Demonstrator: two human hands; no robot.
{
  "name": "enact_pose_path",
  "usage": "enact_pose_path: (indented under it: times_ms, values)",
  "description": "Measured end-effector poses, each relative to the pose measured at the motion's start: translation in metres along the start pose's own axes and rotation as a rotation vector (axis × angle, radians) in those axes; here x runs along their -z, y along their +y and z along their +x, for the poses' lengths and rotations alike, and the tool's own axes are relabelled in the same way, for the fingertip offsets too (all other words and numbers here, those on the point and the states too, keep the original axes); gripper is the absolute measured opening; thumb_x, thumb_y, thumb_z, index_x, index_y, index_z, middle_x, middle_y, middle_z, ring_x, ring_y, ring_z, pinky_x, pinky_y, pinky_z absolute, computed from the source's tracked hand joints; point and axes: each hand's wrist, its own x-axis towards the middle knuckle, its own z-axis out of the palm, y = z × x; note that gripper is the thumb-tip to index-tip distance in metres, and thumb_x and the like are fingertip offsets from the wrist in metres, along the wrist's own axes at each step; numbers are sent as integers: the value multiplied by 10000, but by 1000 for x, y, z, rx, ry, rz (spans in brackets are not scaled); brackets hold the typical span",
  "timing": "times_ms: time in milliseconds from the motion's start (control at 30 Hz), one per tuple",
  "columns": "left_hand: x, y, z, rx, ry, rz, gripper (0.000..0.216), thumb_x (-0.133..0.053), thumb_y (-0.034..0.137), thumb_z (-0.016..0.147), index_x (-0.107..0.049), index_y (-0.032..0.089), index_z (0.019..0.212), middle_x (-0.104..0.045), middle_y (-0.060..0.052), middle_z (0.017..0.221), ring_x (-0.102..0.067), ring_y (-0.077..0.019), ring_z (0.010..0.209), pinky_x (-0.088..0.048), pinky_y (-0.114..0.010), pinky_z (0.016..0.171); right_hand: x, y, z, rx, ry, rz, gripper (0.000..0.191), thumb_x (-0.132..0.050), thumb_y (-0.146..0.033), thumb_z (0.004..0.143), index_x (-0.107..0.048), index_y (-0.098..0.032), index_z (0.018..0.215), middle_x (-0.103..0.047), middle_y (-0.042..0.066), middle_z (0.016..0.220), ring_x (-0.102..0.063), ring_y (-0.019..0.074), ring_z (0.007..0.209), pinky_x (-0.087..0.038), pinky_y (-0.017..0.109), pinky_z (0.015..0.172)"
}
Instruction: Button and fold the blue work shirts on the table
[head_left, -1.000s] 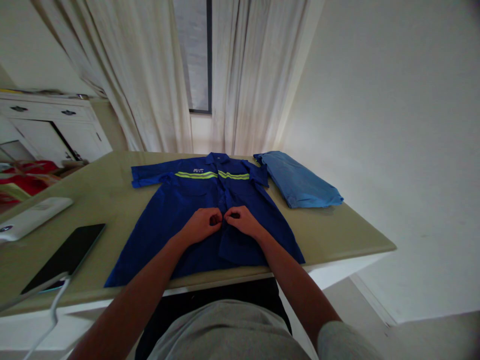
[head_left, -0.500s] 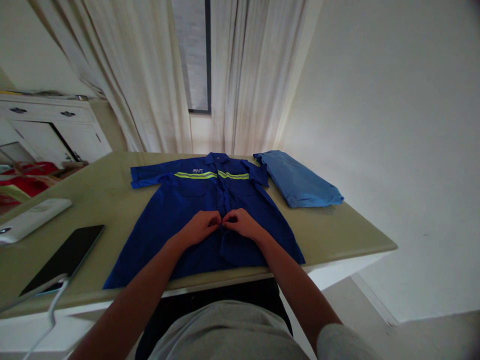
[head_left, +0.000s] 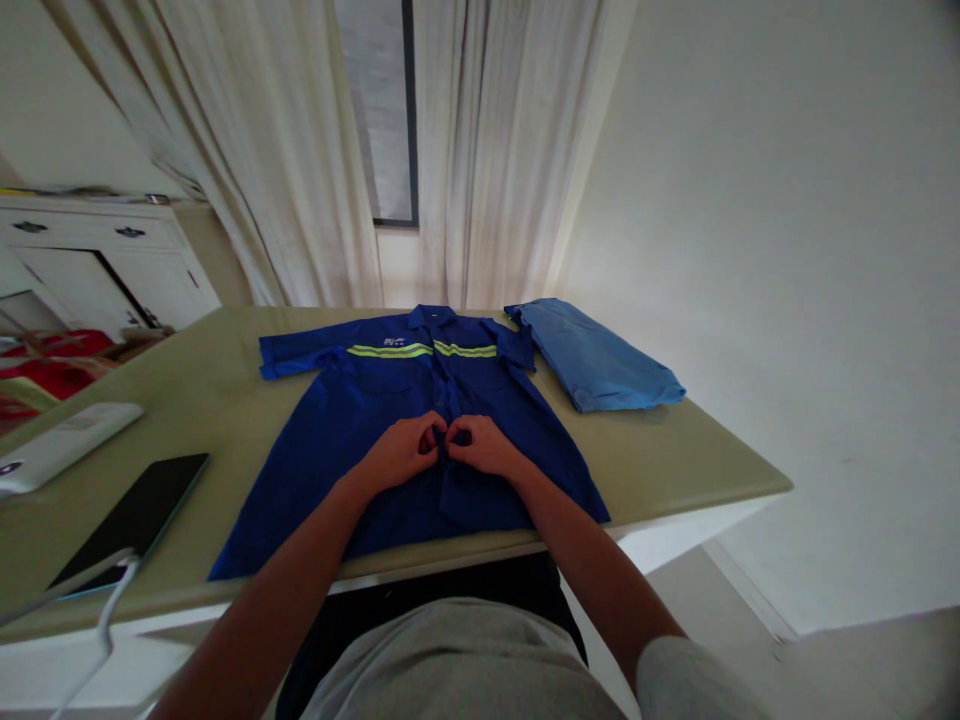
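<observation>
A dark blue work shirt with yellow reflective stripes lies flat on the pale green table, collar away from me. My left hand and my right hand meet at the shirt's front placket, about halfway down. Both hands are closed, fingers pinching the placket fabric between them. What sits under the fingertips is hidden.
A folded lighter blue garment lies at the table's right rear. A black tablet with a white cable and a white device lie at the left. White drawers and curtains stand behind.
My hands have stayed at the placket, closing slightly tighter together. The view has shifted a little.
</observation>
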Motion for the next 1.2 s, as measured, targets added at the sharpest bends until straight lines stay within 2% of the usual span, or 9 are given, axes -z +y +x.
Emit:
enact_pose_path:
  times_ms: [233, 467, 667, 933, 1067, 1133, 1200]
  values:
    - [1, 1, 0, 3, 15, 58, 283, -644, 168, 808, -668, 235, 1081, -721, 10, 831, -695, -178, 757, -469, -272, 712, -2, 2, -1, 11, 21, 11, 89, -768, -121, 783, -753, -179, 849, -696, -24, 796, -573, 120, 684, -409, 232, 677]
    - [-1, 1, 0, -2, 23, 99, 140, -617, 148, 794, -665, 224, 901, -725, -6, 812, -678, -180, 755, -461, -280, 706, -5, 3, -1, 14, 51, 36, 90, -746, -122, 781, -754, -184, 846, -671, -27, 738, -571, 127, 683, -404, 233, 668]
    - [-1, -1, -1, -16, 36, 72, 120, -620, 156, 800, -650, 234, 886, -722, 6, 800, -679, -177, 753, -470, -281, 717, -6, 6, 0, -18, 41, 42, 85, -747, -180, 825, -777, -190, 903, -635, -38, 664, -549, 126, 638, -380, 229, 617]
    - [1, -9, -1, -3, -9, -30, 110, -594, 168, 842, -670, 225, 897, -747, -7, 833, -700, -185, 785, -479, -290, 746, -4, 9, 0, 29, 4, 24, 82, -767, -170, 851, -793, -188, 926, -679, -24, 736, -562, 125, 662, -391, 239, 658]
    - [2, -17, 1, 42, -87, -112, 148, -623, 297, 881, -723, 210, 948, -751, -24, 859, -691, -192, 782, -499, -292, 737, -5, 9, -1, 50, -14, 4, 66, -769, -145, 850, -781, -181, 904, -695, -20, 779, -561, 116, 654, -384, 235, 652]
    - [4, -20, 2, 48, -68, -64, 224, -619, 379, 904, -755, 206, 944, -741, -39, 867, -677, -195, 780, -495, -295, 728, -4, 8, 0, 54, -25, -1, 68, -765, -132, 847, -776, -179, 895, -704, -15, 795, -565, 113, 652, -386, 231, 651]
    - [4, -22, 3, 46, -33, 5, 235, -619, 382, 895, -776, 208, 907, -729, -46, 870, -664, -191, 774, -484, -293, 722, -4, 6, 0, 56, -38, -3, 81, -755, -117, 844, -777, -180, 890, -716, -11, 806, -575, 113, 656, -392, 228, 654]
